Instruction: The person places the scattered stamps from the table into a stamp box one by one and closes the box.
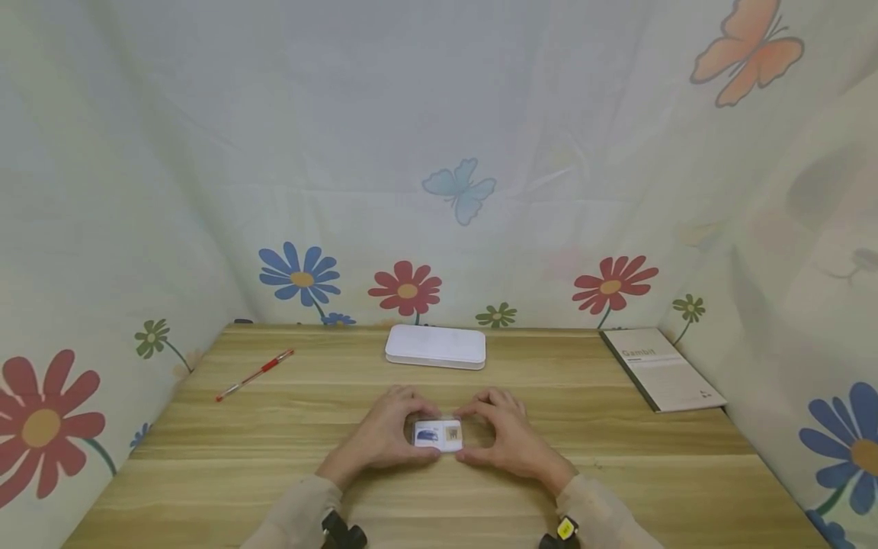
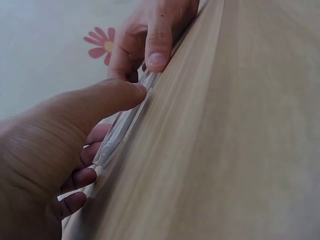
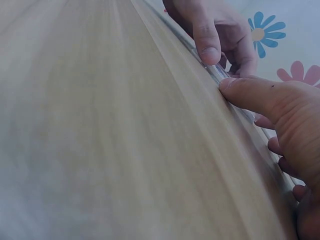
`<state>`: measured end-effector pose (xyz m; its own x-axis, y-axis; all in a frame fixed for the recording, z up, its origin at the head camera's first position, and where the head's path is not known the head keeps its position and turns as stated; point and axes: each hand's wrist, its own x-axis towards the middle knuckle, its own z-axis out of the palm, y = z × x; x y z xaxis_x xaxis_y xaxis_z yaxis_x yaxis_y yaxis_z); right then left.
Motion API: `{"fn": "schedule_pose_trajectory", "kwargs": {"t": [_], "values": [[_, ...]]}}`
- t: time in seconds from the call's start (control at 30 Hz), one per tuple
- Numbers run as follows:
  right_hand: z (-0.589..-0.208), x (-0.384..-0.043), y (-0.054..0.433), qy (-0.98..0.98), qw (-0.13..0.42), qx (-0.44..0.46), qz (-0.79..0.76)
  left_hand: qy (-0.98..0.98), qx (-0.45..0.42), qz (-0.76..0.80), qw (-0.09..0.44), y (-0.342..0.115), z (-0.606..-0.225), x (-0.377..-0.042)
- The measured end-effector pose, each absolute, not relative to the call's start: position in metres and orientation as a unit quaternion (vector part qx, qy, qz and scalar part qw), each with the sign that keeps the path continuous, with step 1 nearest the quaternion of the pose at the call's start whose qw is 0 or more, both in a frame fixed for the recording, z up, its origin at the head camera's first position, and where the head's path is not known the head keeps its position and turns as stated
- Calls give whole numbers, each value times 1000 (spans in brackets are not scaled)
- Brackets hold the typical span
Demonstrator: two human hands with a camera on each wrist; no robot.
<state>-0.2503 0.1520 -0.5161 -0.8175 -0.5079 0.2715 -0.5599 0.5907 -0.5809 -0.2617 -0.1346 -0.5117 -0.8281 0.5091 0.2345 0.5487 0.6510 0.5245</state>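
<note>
A small flat white piece in a clear plastic case or wrap (image 1: 439, 435), with a dark blue picture and a brownish one on its face, lies on the wooden table between both hands. Its exact kind cannot be told. My left hand (image 1: 388, 431) pinches its left part, thumb on the near edge and fingers at the far edge. From the other side my right hand (image 1: 508, 434) pinches the right part in the same way. Seen from the left wrist, the clear edge of the case (image 2: 120, 131) runs between the thumb and fingers, low against the tabletop.
Behind the hands lies a white rectangular case (image 1: 435, 346) near the table's back edge. A red pen (image 1: 255, 375) rests at the left. At the right edge there is a notebook (image 1: 661, 369) with a dark spine. A flower-printed curtain (image 1: 343, 183) surrounds the table (image 1: 274, 442).
</note>
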Motion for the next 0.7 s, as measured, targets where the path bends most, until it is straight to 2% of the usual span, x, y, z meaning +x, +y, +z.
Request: {"fn": "schedule_pose_trajectory", "kwargs": {"t": [0.7], "values": [[-517,-250,151,-890,46,307,334,-902,-295,-312,34,-144,-516,-257]]}}
